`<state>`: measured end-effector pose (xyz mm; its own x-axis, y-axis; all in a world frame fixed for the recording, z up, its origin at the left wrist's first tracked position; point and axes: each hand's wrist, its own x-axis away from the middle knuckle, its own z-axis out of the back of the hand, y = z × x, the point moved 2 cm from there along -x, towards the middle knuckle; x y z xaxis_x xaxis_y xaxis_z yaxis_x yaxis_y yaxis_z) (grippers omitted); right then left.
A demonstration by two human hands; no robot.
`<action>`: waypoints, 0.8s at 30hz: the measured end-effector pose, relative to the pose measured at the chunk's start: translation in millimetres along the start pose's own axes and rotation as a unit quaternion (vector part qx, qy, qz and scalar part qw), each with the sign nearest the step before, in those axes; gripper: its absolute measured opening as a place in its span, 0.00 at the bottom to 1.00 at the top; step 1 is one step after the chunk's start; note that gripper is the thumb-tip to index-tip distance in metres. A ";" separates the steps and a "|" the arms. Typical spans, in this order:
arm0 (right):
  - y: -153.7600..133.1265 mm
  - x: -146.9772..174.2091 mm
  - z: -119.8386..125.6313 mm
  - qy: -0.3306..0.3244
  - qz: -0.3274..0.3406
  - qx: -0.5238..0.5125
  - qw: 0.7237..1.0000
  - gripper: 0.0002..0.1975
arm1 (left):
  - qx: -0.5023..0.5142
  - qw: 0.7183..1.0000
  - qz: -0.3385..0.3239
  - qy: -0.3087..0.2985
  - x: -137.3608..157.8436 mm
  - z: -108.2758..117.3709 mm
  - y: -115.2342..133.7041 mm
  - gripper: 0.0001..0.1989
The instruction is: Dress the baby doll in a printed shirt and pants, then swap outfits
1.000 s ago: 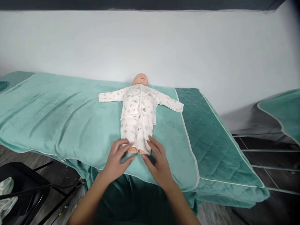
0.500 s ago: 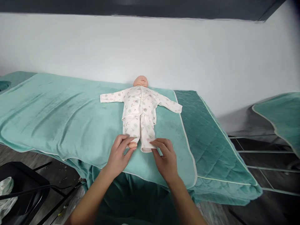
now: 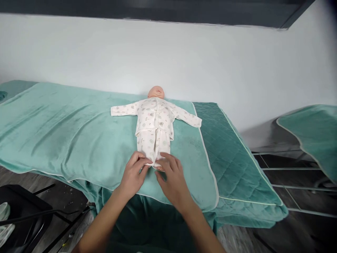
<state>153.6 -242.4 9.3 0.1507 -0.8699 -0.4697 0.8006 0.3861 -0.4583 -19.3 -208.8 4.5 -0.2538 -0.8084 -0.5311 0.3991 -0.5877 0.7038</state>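
Observation:
A baby doll lies on its back, its bare head (image 3: 156, 92) toward the wall. It wears a white printed long-sleeved top (image 3: 150, 116) and matching baby pants (image 3: 146, 140); both sleeves stretch outward and no hands show at the cuffs. My left hand (image 3: 133, 174) pinches the hem of the pants at the left leg. At the other leg's hem, my right hand (image 3: 172, 179) has its fingertips and thumb closed about the cuff, where a bit of the doll's foot (image 3: 159, 168) shows. My fingers partly cover both hems.
A light green blanket (image 3: 86, 133) lies under the doll on a bed with a darker quilted cover (image 3: 229, 151). A white wall (image 3: 184, 59) stands behind. At lower left is a black chair (image 3: 23, 211); at right, a metal rack (image 3: 292, 168) and more green cloth (image 3: 313, 126).
My right hand has moved left, bringing the pant hem inward, and a foot now shows there. The two legs lie closer together. My left hand stays at its hem, now covering the foot.

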 end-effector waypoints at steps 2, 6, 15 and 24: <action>-7.4 -1.0 -8.1 -0.003 -0.007 0.019 1.000 0.14 | 0.005 1.000 0.005 0.004 0.5 -0.3 -0.5 0.08; -15.0 -6.8 -18.5 0.015 -0.021 0.056 0.998 0.15 | 0.016 1.000 0.023 0.014 0.9 2.6 -2.0 0.08; -10.8 -23.8 -25.5 0.021 -0.028 0.037 0.999 0.09 | 0.028 0.999 0.037 0.008 3.2 3.5 -9.3 0.08; -14.4 -15.8 -6.0 0.065 0.010 0.005 0.998 0.10 | 0.029 0.998 0.053 0.008 5.7 10.3 -10.5 0.10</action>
<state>136.3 -232.3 18.8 0.0905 -0.8148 -0.5727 0.8041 0.3991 -0.4406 -34.1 -207.5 -1.0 -0.1982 -0.8660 -0.4591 0.3718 -0.4998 0.7823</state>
